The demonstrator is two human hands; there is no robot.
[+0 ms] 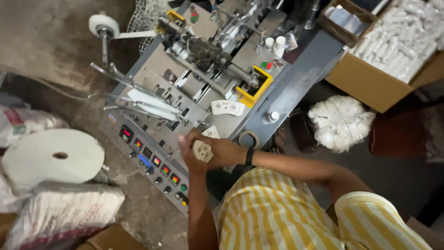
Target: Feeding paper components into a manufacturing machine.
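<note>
Both my hands are bunched together over the small stack of white printed paper packets (202, 151). My left hand (190, 155) has its fingers curled round one side, my right hand (225, 151) closed over the other. Just past my fingertips more of these packets (227, 108) lie on the grey metal packing machine (296, 88), with its control panel (152, 159) beside my left fingers.

Your L hand (188, 155) and R hand (225, 150) meet in front of you, fingers curled shut, pressed together. L forearm runs straight up from below; R arm bends at the elbow, coming in from the right.
</note>
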